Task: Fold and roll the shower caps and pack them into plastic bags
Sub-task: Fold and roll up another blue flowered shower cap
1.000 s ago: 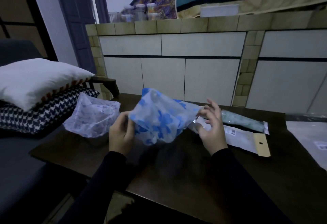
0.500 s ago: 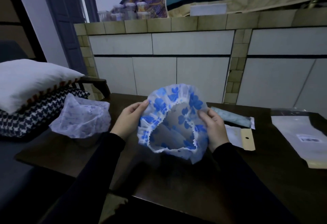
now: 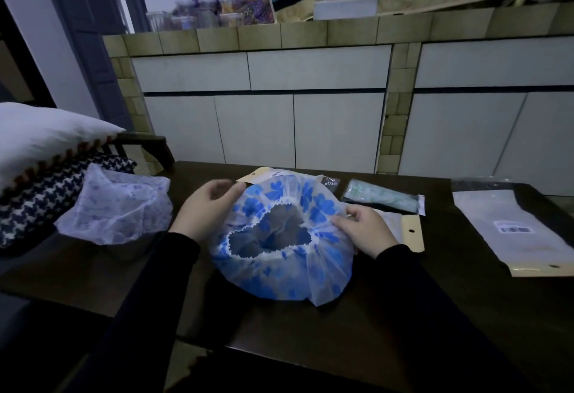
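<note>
Shower cap [image 3: 281, 238], thin translucent plastic with blue flowers and a ruffled elastic rim, lies opening-up at desk [image 3: 466, 315] centre. Right hand [image 3: 366, 231] pinches its 3 o'clock edge; left hand [image 3: 206, 209], fingers relaxed, touches its 10 o'clock edge.
</note>
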Tool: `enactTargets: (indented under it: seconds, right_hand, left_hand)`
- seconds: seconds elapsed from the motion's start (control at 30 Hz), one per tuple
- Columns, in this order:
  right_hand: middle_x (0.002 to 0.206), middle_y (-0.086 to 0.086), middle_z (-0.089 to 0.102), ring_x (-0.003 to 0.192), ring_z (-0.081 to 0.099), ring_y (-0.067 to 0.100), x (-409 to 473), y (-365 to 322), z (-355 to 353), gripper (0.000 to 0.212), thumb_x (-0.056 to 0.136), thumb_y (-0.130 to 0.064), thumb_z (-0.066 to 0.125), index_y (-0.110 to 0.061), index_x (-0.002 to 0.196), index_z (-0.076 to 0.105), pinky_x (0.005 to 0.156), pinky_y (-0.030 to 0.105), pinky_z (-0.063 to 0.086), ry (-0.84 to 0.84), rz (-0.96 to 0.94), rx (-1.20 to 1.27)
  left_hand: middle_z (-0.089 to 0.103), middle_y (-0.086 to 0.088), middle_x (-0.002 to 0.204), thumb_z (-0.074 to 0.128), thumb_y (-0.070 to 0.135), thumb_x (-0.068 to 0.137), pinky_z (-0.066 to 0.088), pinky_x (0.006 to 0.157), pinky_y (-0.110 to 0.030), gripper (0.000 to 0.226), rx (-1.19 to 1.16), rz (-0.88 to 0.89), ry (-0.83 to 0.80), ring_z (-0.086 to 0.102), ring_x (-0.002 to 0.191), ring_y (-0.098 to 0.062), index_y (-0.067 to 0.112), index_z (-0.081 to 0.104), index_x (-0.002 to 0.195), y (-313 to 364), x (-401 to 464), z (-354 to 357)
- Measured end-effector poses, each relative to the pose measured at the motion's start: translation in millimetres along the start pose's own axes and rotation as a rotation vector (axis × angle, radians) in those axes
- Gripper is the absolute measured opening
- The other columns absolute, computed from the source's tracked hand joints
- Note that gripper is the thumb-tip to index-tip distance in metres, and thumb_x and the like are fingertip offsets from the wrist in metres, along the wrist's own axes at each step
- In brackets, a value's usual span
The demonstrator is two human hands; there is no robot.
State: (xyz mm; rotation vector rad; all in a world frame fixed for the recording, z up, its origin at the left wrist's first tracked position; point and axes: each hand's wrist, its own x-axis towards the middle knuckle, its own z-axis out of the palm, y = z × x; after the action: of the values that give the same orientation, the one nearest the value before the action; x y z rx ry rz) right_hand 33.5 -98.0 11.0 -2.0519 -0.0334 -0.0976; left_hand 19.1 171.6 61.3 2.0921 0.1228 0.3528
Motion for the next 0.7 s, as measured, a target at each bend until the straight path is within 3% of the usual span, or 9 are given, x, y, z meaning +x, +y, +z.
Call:
enactTargets:
  seconds: [0.1,0.17,0.23,0.33,0.43,0.5,0.57,0.7]
  right_hand:
    - [0.074,0.018,0.061,0.065,0.060,0.026,-1,-2,1,0.026,0.090,-0.026,0.062,-0.005,0.076,0.057,0.048,0.027,0.044,-0.019,-0.006,-0.037]
    - [0.068,0.002,0.058,0.061,0.055,0.014,-5,-5,4,0.024,0.091,-0.026,0.062,-0.016,0.071,0.054,0.048,0.021,0.041,-0.086,-0.042,-0.071]
    - [0.066,-0.004,0.054,0.063,0.051,0.009,-8,-4,4,0.027,0.091,-0.027,0.062,-0.019,0.067,0.052,0.058,0.022,0.040,-0.134,-0.122,-0.158]
    - [0.072,-0.004,0.057,0.070,0.053,0.009,-7,-1,-2,0.030,0.093,-0.037,0.057,-0.016,0.072,0.062,0.069,0.026,0.040,-0.048,-0.232,-0.295]
    - [0.110,-0.007,0.061,0.106,0.052,0.012,1,5,-14,0.034,0.097,-0.045,0.043,-0.025,0.107,0.068,0.091,0.033,0.038,0.095,-0.245,-0.547]
    - [0.136,-0.013,0.049,0.127,0.040,0.012,8,15,-19,0.034,0.095,-0.047,0.045,-0.037,0.125,0.058,0.103,0.041,0.029,0.048,-0.203,-0.767]
    - [0.146,-0.015,0.040,0.134,0.034,0.012,13,24,-21,0.038,0.094,-0.046,0.049,-0.041,0.132,0.051,0.107,0.044,0.027,-0.001,-0.153,-0.794]
    - [0.149,-0.015,0.038,0.135,0.036,0.012,23,32,-26,0.038,0.095,-0.038,0.052,-0.040,0.133,0.051,0.111,0.042,0.025,0.038,-0.150,-0.706]
  left_hand:
    - [0.043,0.010,0.145,0.042,0.086,0.065,0.030,0.110,-0.047,0.085,0.368,0.221,-0.040,0.040,0.133,-0.012,0.037,0.048,0.134,21,-26,19]
    - [0.021,0.012,0.156,0.031,0.086,0.067,0.021,0.111,-0.050,0.086,0.596,0.368,-0.068,0.023,0.141,-0.012,0.045,0.032,0.142,33,-47,40]
    - [0.010,0.011,0.159,0.030,0.088,0.071,0.018,0.110,-0.051,0.085,0.694,0.442,-0.148,0.014,0.144,-0.013,0.048,0.021,0.145,32,-55,60]
    - [0.013,0.010,0.160,0.030,0.082,0.079,0.012,0.113,-0.055,0.074,0.725,0.345,-0.321,0.015,0.145,-0.016,0.046,0.029,0.143,18,-48,71]
    - [0.023,0.010,0.157,0.029,0.083,0.078,0.011,0.114,-0.052,0.073,0.740,0.272,-0.388,0.026,0.141,-0.015,0.043,0.039,0.139,10,-42,72]
    - [0.028,0.011,0.155,0.030,0.083,0.077,0.013,0.114,-0.051,0.073,0.754,0.248,-0.399,0.032,0.138,-0.014,0.043,0.042,0.137,8,-39,72]
    - [0.033,0.013,0.152,0.032,0.084,0.075,0.015,0.114,-0.049,0.072,0.757,0.234,-0.404,0.037,0.134,-0.012,0.043,0.045,0.133,7,-36,73]
    - [0.039,0.015,0.148,0.036,0.086,0.073,0.021,0.113,-0.047,0.072,0.754,0.253,-0.392,0.041,0.128,-0.010,0.043,0.048,0.129,3,-36,77]
